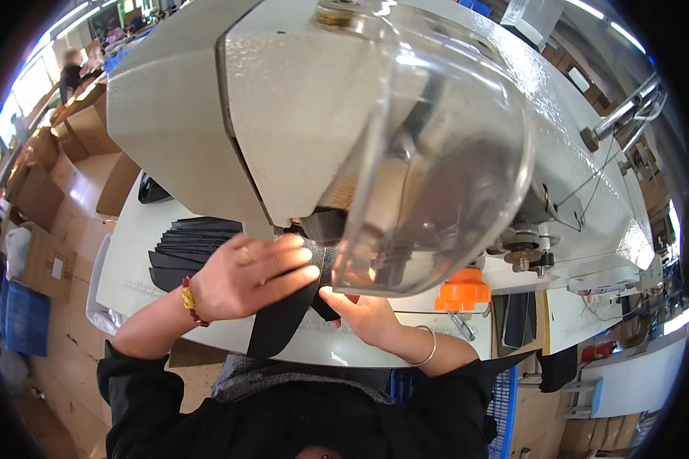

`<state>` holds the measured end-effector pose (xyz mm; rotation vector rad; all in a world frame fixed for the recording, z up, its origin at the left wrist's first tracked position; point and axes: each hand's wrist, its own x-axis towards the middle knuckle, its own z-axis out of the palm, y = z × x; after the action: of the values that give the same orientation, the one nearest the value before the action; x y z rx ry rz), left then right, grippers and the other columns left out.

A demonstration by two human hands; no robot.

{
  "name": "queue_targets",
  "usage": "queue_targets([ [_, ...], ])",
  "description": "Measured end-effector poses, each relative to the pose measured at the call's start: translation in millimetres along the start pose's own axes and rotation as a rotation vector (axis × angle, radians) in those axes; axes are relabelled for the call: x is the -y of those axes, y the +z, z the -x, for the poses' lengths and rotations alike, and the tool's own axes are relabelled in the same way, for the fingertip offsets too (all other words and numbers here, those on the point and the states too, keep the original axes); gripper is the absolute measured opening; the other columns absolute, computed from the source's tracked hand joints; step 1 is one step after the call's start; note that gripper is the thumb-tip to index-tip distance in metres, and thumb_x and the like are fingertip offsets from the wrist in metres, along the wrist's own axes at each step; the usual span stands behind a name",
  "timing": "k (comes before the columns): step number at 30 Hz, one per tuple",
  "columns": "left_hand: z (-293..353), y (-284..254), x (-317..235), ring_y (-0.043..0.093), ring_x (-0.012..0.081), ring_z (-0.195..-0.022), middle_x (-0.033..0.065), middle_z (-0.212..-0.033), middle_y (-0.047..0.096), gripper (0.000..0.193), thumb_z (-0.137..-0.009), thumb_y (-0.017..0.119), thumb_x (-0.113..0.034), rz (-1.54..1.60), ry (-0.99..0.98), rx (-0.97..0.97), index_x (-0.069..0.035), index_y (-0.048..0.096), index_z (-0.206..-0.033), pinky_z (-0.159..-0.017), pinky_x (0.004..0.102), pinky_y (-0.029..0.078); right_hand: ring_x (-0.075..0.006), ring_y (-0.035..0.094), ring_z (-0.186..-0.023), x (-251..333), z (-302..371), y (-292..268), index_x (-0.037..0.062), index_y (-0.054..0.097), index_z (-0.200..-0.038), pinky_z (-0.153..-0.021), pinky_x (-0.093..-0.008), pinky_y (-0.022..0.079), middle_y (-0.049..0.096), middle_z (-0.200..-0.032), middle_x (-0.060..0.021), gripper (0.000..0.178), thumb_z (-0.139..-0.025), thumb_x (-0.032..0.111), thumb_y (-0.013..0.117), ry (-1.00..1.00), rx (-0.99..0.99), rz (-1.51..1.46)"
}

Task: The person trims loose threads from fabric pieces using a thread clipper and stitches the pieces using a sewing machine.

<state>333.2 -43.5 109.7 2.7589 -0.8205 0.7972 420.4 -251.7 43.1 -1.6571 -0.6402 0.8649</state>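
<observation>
Where left hand (241, 283) overlaps black piece (278, 325), part hidden.

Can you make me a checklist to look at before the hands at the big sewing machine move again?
1. Left hand flat on the black piece: ok.
2. Right hand gripping the material: cannot tell; its thumb is close by, but the grip isn't clear.
3. Clear guard on the sewing machine: ok, it's there.
4. Fingers safely away from the needle: cannot tell; the needle can't be made out.
5. Wrists free of jewellery: not ok; there's a red-and-gold bracelet on the left and a bangle on the right.
6. More black pieces nearby: ok, fanned out at the left.
</observation>
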Motion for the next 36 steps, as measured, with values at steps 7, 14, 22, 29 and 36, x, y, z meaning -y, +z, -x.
queue_targets([
  [7,-3,-2,2,0.063,0.0268,-0.097,0.0095,-0.103,0.062,0.03,-0.07,0.065,-0.006,0.19,0.069,-0.078,0.0,0.065,-0.099,-0.091,0.0428,0.052,-0.0059,0.05,-0.07,1,1,-9,0.0032,0.055,-0.119,-0.049,-0.0227,0.046,0.056,-0.086,0.0003,0.029,-0.092,0.015,0.059,0.044,0.065,-0.203],
  [14,-1,2,5,0.064,0.0252,-0.095,0.008,-0.099,0.063,0.028,-0.068,0.067,-0.007,0.087,0.133,-0.089,-0.004,0.066,-0.095,-0.087,0.0425,0.055,-0.0075,0.052,-0.073,10,8,-6,0.0022,0.055,-0.118,-0.049,-0.0235,0.048,0.055,-0.096,-0.0016,0.029,-0.094,0.017,0.057,-0.11,0.103,-0.225],
  [22,-2,5,1,0.063,0.0236,-0.095,0.0066,-0.098,0.063,0.025,-0.066,0.066,-0.008,-0.028,0.214,-0.168,-0.006,0.066,-0.091,-0.069,0.035,0.056,-0.0095,0.055,-0.068,-10,8,-4,-0.0008,0.055,-0.109,-0.051,-0.0254,0.05,0.056,-0.09,-0.0035,0.02,-0.095,0.013,0.055,-0.097,0.058,-0.174],
  [29,3,6,-2,0.06,0.0232,-0.101,0.0073,-0.101,0.061,0.027,-0.068,0.064,-0.01,-0.072,0.214,-0.044,-0.004,0.064,-0.094,-0.072,0.0332,0.052,-0.0072,0.043,-0.059,-4,11,3,0.0111,0.06,-0.066,-0.056,-0.0241,0.034,0.047,-0.058,0.0046,0.056,-0.089,0.061,0.048,-0.002,0.056,-0.03],
  [36,-11,-13,-7,0.059,0.0221,-0.099,0.0058,-0.096,0.058,0.025,-0.069,0.063,-0.012,-0.107,0.219,-0.049,-0.003,0.062,-0.092,-0.07,0.0308,0.049,-0.0045,0.041,-0.054,3,13,8,0.0043,0.035,-0.092,-0.056,-0.0251,0.049,0.041,-0.064,0.001,0.018,-0.098,0.016,0.047,-0.165,0.112,-0.204],
])
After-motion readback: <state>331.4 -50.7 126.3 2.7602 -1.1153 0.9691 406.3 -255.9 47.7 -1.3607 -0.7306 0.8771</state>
